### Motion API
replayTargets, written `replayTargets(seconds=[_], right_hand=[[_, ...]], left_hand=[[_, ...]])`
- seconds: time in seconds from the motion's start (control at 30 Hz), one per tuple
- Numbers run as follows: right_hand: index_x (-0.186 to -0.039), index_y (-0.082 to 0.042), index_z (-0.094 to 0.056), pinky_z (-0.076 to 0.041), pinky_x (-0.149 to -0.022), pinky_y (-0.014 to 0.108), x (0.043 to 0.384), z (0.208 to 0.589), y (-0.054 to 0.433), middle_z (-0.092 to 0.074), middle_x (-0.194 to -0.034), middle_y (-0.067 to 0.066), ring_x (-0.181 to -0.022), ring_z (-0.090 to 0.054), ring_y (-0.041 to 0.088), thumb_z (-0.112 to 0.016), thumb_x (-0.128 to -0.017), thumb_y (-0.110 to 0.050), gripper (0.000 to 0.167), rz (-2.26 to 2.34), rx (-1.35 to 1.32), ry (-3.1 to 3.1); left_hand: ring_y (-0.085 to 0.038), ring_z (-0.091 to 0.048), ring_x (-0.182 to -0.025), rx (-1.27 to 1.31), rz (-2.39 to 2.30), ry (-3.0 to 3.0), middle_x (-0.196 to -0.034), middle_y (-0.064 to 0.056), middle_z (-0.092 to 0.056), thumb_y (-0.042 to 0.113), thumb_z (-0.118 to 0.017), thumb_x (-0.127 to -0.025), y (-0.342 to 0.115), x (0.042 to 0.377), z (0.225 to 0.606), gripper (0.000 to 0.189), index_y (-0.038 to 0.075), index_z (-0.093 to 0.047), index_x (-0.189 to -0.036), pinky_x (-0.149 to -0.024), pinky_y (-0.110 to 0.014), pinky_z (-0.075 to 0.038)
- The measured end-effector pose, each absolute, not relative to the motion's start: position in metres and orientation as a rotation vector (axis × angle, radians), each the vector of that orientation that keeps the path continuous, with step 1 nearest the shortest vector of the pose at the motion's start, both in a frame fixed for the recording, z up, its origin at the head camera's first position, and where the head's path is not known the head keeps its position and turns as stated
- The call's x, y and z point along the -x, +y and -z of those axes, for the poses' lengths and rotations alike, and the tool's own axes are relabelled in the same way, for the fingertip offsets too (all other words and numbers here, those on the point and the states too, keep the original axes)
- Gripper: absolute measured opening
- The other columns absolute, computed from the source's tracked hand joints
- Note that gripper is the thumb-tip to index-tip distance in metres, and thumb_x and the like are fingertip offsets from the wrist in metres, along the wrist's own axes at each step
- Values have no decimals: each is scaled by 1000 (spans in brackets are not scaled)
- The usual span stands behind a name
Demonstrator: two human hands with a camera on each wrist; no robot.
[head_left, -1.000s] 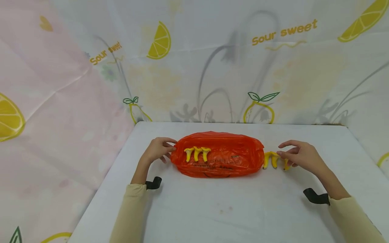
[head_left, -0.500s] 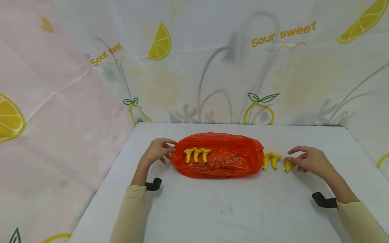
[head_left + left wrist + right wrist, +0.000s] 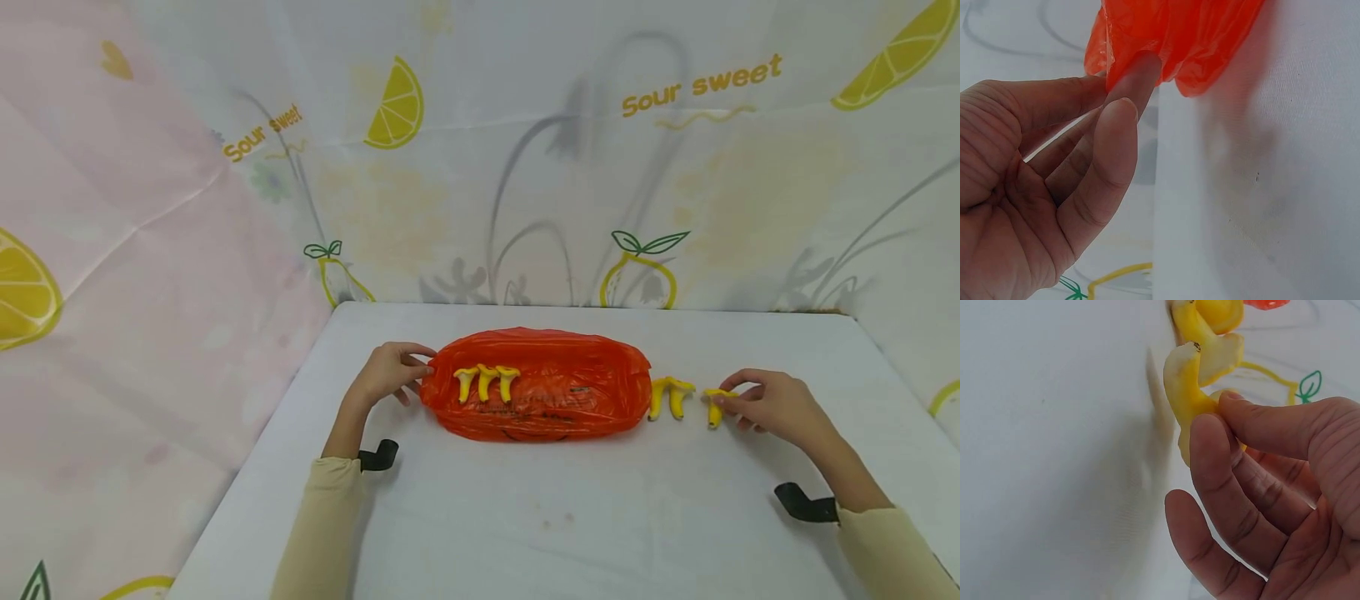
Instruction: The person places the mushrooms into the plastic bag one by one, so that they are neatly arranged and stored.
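A red plastic bag (image 3: 551, 421) lies spread on the white table. Three yellow trumpet-shaped mushrooms (image 3: 487, 384) stand in a row on its left half. At the bag's left end, my left hand (image 3: 387, 371) pinches the edge of the plastic between thumb and fingers, and the left wrist view shows the gathered red film (image 3: 1147, 37) at the fingertips. To the right of the bag, my right hand (image 3: 772, 404) pinches another yellow mushroom (image 3: 714, 413) by its cap. Its pale stem end (image 3: 1180, 365) points away from the fingers in the right wrist view.
Two more yellow mushrooms (image 3: 678, 398) lie side by side between the bag's right end and my right hand. Patterned cloth (image 3: 525, 167) with lemon prints hangs behind the table (image 3: 562, 533) and along its left side.
My right hand has moved right and slightly nearer, away from the bag, and its fingers have closed round the outermost mushroom, which has shifted slightly right. The left hand stays at the bag.
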State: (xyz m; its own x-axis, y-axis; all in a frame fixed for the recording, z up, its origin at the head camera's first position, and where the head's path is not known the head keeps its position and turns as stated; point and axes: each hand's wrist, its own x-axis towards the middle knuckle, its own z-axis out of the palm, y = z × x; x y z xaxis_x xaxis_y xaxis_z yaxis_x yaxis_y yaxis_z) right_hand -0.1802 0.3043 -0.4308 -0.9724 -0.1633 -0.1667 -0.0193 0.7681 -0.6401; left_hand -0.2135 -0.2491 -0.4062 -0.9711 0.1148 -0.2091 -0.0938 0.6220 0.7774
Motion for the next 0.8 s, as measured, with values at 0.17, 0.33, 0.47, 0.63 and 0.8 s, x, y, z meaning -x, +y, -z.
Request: replayTargets(seconds=[0.17,0.33,0.47,0.63,0.8], right_hand=[[-113,3,-61,-56,-55,30,176,423,305,-73,-83,8,-64,-66,20,-72,-91,-31,43,1036,177,2762],[-115,2,-60,-56,-57,30,171,410,304,-73,-85,9,-66,-69,21,-72,-91,-32,43,1068,194,2769],[-117,2,-59,-57,-58,30,168,399,301,-73,-86,11,-67,-70,22,-71,-92,-32,44,1126,206,2774],[-120,3,-58,-58,-60,31,164,389,297,-73,-87,13,-68,-70,23,-72,-92,-31,46,1226,202,2759],[-119,4,-59,-59,-61,33,163,384,289,-73,-86,15,-69,-70,25,-72,-92,-29,45,1282,216,2744]], left_hand=[[-26,-71,-68,-25,-1273,2607,-106,-17,-71,14,-69,-93,-249,214,404,34,7,-65,-126,-54,-38,-59],[-25,-71,-68,-15,-1271,2607,-106,-17,-71,14,-69,-93,-249,214,406,34,7,-65,-126,-55,-37,-59],[-25,-71,-68,-7,-1269,2608,-106,-16,-71,14,-69,-93,-249,213,407,34,7,-65,-126,-55,-37,-59],[-24,-71,-67,-13,-1271,2612,-106,-17,-71,15,-69,-93,-249,214,407,34,8,-65,-126,-55,-38,-59],[-25,-71,-68,-37,-1274,2610,-106,-17,-71,15,-69,-93,-249,214,406,34,7,-66,-126,-54,-38,-59]])
